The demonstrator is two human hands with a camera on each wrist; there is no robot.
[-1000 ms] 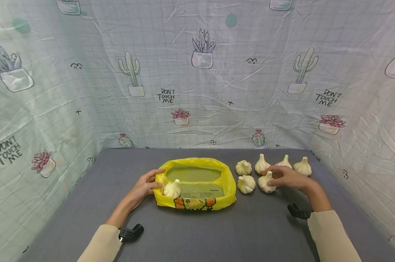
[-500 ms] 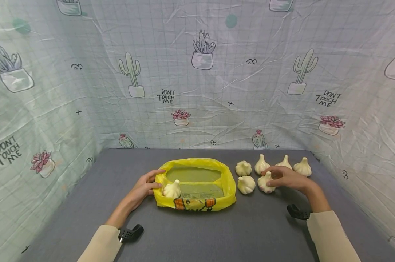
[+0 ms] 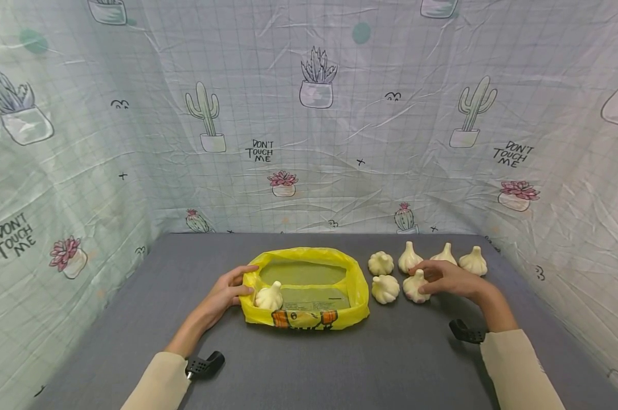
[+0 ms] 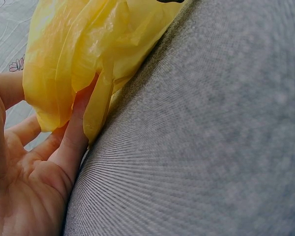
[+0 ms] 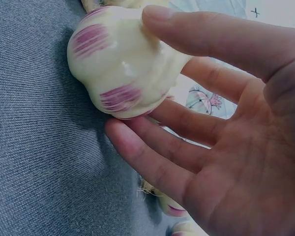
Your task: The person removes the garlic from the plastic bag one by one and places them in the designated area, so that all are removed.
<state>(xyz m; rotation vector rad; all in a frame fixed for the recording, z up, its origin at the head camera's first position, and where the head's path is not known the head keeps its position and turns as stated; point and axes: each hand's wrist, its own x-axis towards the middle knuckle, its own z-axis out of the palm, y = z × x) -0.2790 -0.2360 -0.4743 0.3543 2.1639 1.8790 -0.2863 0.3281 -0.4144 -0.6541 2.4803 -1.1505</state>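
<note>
A yellow plastic bag (image 3: 357, 282) lies with its mouth spread wide in the middle of the head view. One garlic bulb (image 3: 269, 297) sits inside at its left end. My left hand (image 3: 220, 296) grips the bag's left side; the left wrist view shows the fingers (image 4: 73, 123) against the crumpled plastic, partly covered by it. To the right of the bag, my right hand (image 3: 452, 280) holds a garlic bulb (image 5: 123, 64) with purple streaks. The thumb (image 5: 201, 32) lies on one side of it and the fingers reach round the other. This bulb seems to touch the table.
Several more garlic bulbs stand right of the bag, among them a near one (image 3: 385, 288), one behind it (image 3: 381, 263) and one at the far right (image 3: 473, 261). The grey tabletop (image 3: 309, 370) ends at a patterned curtain (image 3: 360, 188) behind.
The garlic bulb at my right fingertips has shifted very slightly to the left. My left hand and the bag have stayed where they were.
</note>
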